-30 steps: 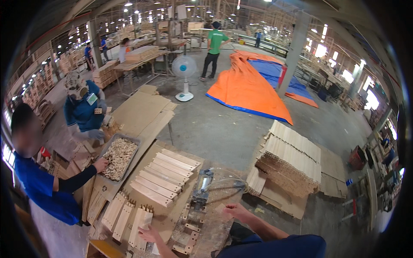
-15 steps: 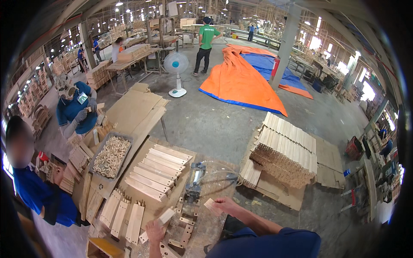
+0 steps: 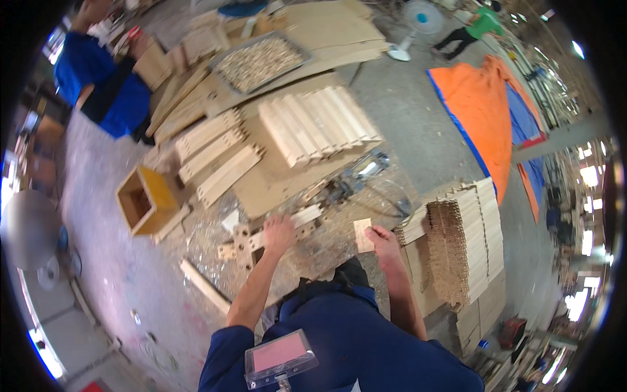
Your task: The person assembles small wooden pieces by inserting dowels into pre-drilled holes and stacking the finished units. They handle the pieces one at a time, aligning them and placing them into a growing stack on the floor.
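Note:
My left hand (image 3: 279, 234) is closed round a pale wooden slat (image 3: 307, 214), whose end sticks out to the right of the fingers. It is over a wooden jig (image 3: 243, 243) with drilled holes on the work table. My right hand (image 3: 385, 243) pinches a short flat piece of wood (image 3: 363, 235) between thumb and fingers, just off the table's near right edge. Beyond the hands, a metal clamp (image 3: 339, 191) with a cylinder and hose is on the table.
Slats lie in a row (image 3: 313, 127) on cardboard, with a few more (image 3: 228, 175) left of them. A grey tray (image 3: 305, 57) holds many dowels. A yellow-sided box (image 3: 157, 202) stands left; a tall slat stack (image 3: 480, 242) stands right. A person in blue (image 3: 104, 78) is at left.
The view has tilted down and turned, bringing my torso into sight. My left hand has brought its slat over the jig; the right still holds its short piece.

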A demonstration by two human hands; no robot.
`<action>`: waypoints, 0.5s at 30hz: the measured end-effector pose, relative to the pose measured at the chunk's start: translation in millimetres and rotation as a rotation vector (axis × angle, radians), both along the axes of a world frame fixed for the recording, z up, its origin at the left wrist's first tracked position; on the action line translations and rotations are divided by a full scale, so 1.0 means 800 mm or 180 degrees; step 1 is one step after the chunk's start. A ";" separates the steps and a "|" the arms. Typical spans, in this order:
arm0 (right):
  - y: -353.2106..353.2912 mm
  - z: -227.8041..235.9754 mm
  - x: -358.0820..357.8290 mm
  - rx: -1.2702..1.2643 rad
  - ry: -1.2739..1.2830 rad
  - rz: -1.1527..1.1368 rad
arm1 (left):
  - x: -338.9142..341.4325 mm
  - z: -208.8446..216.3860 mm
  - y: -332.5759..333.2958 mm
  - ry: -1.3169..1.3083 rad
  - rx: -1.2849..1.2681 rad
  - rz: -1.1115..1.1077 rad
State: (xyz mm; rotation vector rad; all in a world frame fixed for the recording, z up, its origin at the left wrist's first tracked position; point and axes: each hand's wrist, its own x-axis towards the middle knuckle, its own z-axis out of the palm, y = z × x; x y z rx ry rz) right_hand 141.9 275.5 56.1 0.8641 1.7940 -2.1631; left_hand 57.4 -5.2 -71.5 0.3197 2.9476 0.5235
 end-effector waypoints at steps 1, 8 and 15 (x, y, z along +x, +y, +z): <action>-0.002 -0.004 0.007 0.0012 -0.0067 0.0064 | 0.004 -0.003 0.005 0.0121 0.0097 0.0032; -0.022 -0.012 0.009 0.0197 -0.0238 0.0208 | 0.007 -0.017 0.016 0.0295 0.0618 0.0115; -0.033 0.010 0.009 -0.0102 -0.0127 0.0165 | 0.004 -0.027 -0.018 -0.0227 0.0714 -0.0180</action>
